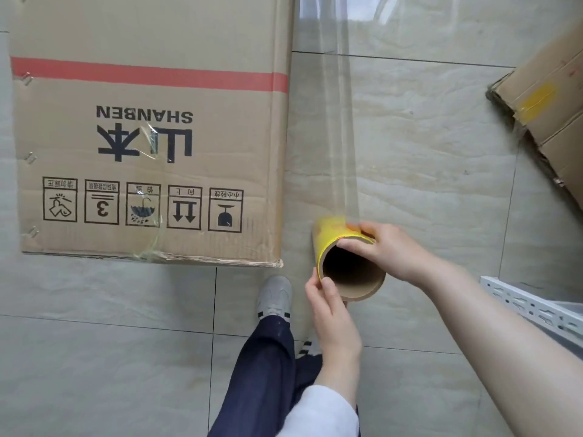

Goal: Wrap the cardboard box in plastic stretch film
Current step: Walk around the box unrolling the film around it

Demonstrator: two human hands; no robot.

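A large cardboard box [148, 127] with a red stripe and black "SHANBEN" print fills the upper left, standing on the tiled floor. To its right I hold a stretch film roll [347, 263] with a yellow label and a brown cardboard core, its open end facing me. My left hand [331, 313] grips the roll's near rim from below. My right hand [388, 250] holds its top right side. A clear sheet of stretch film [334, 121] runs from the roll up along the box's right edge to the top of the view.
Another worn cardboard box [549, 118] with yellow tape lies at the right edge. A white perforated metal rail [533, 307] sits at the lower right. My grey shoe [274, 294] and dark trouser leg stand just below the box's near right corner.
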